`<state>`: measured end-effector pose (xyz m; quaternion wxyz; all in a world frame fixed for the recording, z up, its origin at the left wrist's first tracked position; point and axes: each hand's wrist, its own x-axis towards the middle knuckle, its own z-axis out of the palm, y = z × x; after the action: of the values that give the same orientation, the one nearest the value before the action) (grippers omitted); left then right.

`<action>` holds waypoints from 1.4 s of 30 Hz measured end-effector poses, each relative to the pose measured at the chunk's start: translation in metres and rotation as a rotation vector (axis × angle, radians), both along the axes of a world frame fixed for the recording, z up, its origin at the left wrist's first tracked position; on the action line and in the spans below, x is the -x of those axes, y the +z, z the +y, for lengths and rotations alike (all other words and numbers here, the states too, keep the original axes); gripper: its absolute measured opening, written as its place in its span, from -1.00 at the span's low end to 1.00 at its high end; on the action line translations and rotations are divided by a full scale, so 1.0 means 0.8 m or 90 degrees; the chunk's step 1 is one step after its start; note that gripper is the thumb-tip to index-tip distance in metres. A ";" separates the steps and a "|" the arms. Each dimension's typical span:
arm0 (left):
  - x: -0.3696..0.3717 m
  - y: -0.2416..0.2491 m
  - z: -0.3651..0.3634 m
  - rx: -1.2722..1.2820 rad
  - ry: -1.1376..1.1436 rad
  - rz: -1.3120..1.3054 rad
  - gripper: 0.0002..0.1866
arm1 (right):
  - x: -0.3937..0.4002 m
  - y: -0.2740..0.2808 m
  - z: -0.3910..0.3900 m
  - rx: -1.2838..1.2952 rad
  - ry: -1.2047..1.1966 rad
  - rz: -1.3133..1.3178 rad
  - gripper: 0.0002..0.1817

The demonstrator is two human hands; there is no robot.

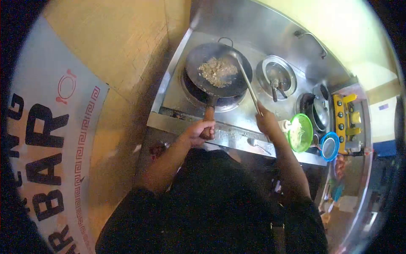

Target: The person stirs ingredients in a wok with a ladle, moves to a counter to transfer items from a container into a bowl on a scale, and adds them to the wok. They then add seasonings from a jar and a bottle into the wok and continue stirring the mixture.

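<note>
A dark wok [196,57] sits over the burner at the left of the steel stove, with chopped brownish food [217,71] in it. My left hand [200,132] is closed around the wok's wooden handle [209,113]. In my right hand [267,120] is a long-handled wok ladle [249,86], gripped by its shaft. The ladle's head reaches into the right side of the wok, beside the food; its exact shape is blurred. Just right of my right hand stands a bright green bowl [301,132] with pale strands in it.
A round metal pan [264,72] with utensils stands right of the wok. Farther right are a dark pan [319,113], a blue-rimmed bowl [329,146] and a yellow rack [339,122]. A spoon [258,144] lies on the front ledge. A lettered banner [63,139] hangs at left.
</note>
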<state>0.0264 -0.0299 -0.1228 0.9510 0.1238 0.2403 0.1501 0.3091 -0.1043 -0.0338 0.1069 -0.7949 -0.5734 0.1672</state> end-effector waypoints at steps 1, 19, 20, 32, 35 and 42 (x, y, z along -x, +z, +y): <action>0.002 0.011 -0.001 -0.013 -0.010 0.010 -0.90 | 0.005 -0.016 0.036 -0.024 -0.005 0.032 -0.40; -0.026 0.044 -0.011 0.007 0.005 0.059 -0.83 | -0.007 0.222 -0.059 0.186 0.236 -0.479 -0.30; -0.026 0.041 -0.009 0.010 0.010 0.060 -0.84 | 0.002 0.236 -0.059 0.211 0.222 -0.465 -0.31; -0.013 -0.011 -0.004 -0.037 0.001 0.073 -0.86 | 0.010 0.003 0.044 0.041 -0.090 0.224 -0.52; -0.013 -0.019 0.004 -0.068 0.028 0.079 -0.87 | 0.048 0.037 0.022 0.113 -0.129 0.398 -0.54; -0.008 -0.003 -0.004 -0.115 0.038 0.156 -0.88 | 0.023 0.046 0.014 0.040 0.149 0.101 -0.50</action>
<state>0.0330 -0.0334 -0.1253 0.8947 0.2191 0.3436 0.1831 0.2904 -0.0931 0.0033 0.1067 -0.7099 -0.6464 0.2586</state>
